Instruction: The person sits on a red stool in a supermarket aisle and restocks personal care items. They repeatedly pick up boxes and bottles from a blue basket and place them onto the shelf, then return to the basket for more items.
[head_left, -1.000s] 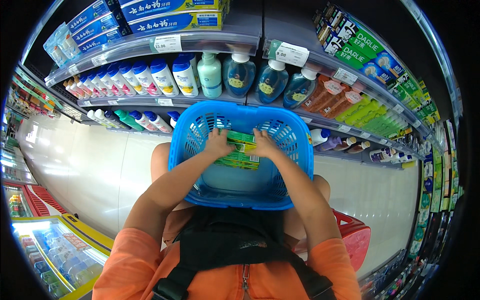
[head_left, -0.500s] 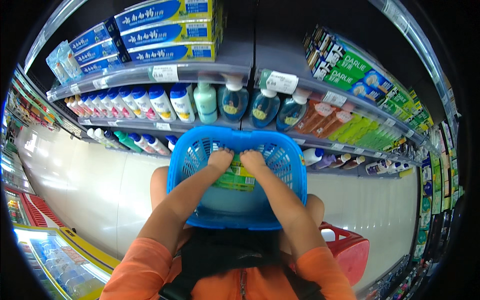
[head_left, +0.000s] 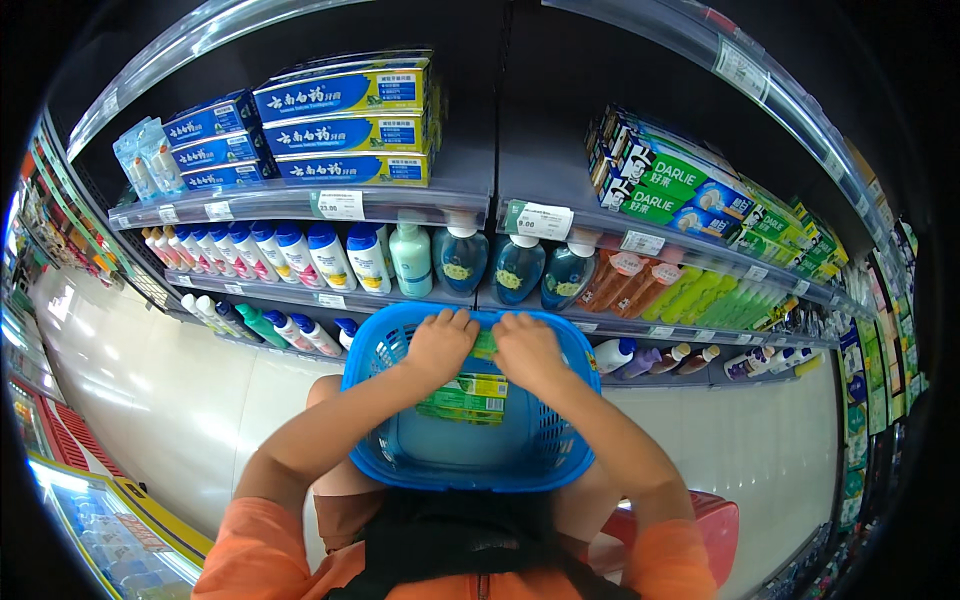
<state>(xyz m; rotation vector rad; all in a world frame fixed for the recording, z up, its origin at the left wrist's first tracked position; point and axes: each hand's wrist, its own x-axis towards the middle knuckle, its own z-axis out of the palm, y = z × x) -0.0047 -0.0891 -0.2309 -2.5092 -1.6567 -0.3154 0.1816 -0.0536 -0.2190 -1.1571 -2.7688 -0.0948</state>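
A blue plastic basket (head_left: 470,468) with slotted sides stands in front of me between my legs. Above its far part, my left hand (head_left: 442,345) and my right hand (head_left: 528,350) are side by side with curled fingers, gripping a green toothpaste box (head_left: 485,345) between them. Most of that box is hidden by my fingers. Lower down, several green and yellow toothpaste boxes (head_left: 465,398) lie flat together on the basket's bottom.
Ahead are shelves with blue toothpaste boxes (head_left: 345,132) at left and green ones (head_left: 680,180) at right. Bottles (head_left: 410,258) line the shelf below, close behind the basket. A red stool-like plastic thing (head_left: 705,535) stands by my right leg, and a glass-topped case (head_left: 110,530) at left.
Both hands have risen from inside the basket toward its far rim with a green toothpaste box. The shelves and basket sit lower in view as the camera tilted up.
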